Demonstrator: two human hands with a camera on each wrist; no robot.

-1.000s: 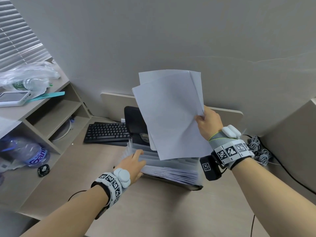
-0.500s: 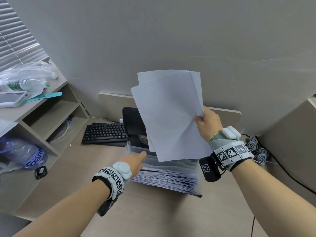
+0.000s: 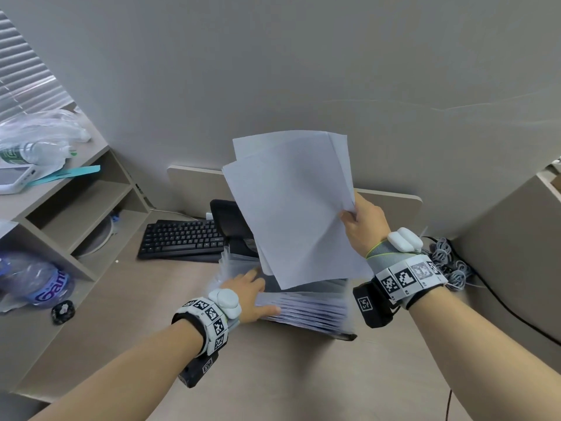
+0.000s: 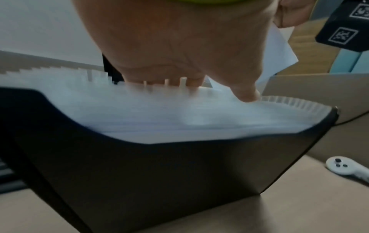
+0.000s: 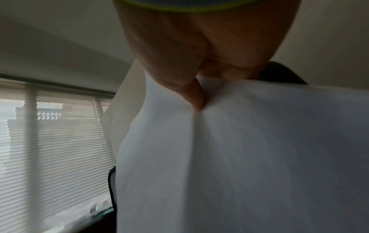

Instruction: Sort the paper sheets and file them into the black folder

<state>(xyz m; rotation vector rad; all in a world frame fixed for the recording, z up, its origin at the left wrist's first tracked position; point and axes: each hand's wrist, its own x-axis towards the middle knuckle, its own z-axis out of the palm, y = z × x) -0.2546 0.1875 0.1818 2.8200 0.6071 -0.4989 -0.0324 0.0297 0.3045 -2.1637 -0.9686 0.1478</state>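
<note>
The black folder is an accordion file that stands open on the desk, its pockets full of white filed sheets. My left hand reaches into its left end. The straight fingers are tucked behind the translucent dividers and the thumb presses on the front sheets. In the left wrist view the folder's black front wall fills the lower frame. My right hand pinches a loose sheaf of blank paper sheets by its right edge and holds it upright above the folder. The sheaf hides the folder's middle.
A black keyboard lies behind the folder on the left. A shelf unit at the far left holds a water bottle and a plastic bag. Coiled cables lie at the right, and a white controller sits on the desk.
My left hand has slid forward and to the right along the folder's dividers, and its thumb now lies on the front sheets. The right hand and its sheaf have barely moved.
</note>
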